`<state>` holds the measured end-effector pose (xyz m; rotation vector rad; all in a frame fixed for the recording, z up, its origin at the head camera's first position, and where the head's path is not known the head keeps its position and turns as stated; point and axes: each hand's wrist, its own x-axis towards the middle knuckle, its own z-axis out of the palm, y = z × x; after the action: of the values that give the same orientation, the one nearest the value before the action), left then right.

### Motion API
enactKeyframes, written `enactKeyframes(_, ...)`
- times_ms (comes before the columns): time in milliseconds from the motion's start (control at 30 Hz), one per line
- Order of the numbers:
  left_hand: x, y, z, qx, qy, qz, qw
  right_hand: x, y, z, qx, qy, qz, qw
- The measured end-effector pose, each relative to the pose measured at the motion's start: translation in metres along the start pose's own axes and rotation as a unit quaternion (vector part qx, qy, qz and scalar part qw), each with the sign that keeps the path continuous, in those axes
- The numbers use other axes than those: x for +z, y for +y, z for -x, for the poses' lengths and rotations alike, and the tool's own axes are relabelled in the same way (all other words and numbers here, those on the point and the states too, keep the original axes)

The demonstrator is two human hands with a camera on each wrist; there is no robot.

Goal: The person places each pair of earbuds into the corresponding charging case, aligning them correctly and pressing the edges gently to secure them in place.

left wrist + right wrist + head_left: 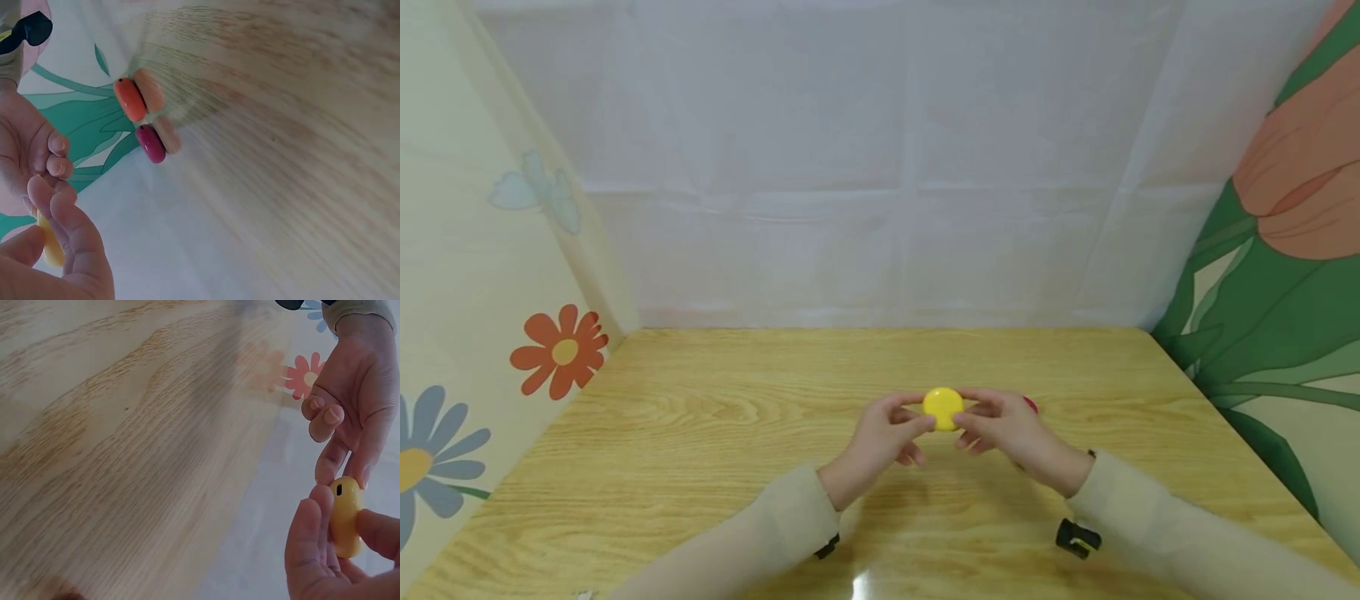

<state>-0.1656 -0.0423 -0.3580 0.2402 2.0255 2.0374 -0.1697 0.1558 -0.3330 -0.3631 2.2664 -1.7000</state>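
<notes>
A small glossy yellow disc [943, 408], thick and rounded, is held up above the table between both hands. My left hand [880, 429] pinches its left side between thumb and fingertips, while my right hand [1009, 425] pinches the right side the same way. A dark slot shows in the rim of the yellow disc [347, 519] in the right wrist view. Two similar rounded pieces stand on the table in the left wrist view, one orange [129, 100] and one magenta [150, 144]. The head view shows only a sliver of magenta behind the right hand.
The wood-grain table [715, 400] is shiny and mirrors the pieces. A white sheet [895, 167] hangs behind it, with flower-printed panels [445, 250] at the sides. A black device [1078, 537] hangs under the right sleeve. A small pale scrap [584, 595] shows at the front edge.
</notes>
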Motion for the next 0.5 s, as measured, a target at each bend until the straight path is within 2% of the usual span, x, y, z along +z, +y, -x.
enactKeyframes(500, 0.012, -0.004, -0.018, -0.001, 0.003, 0.005, 1.0000, -0.016, 0.003, -0.001, 0.004, 0.009, 0.039, 0.999)
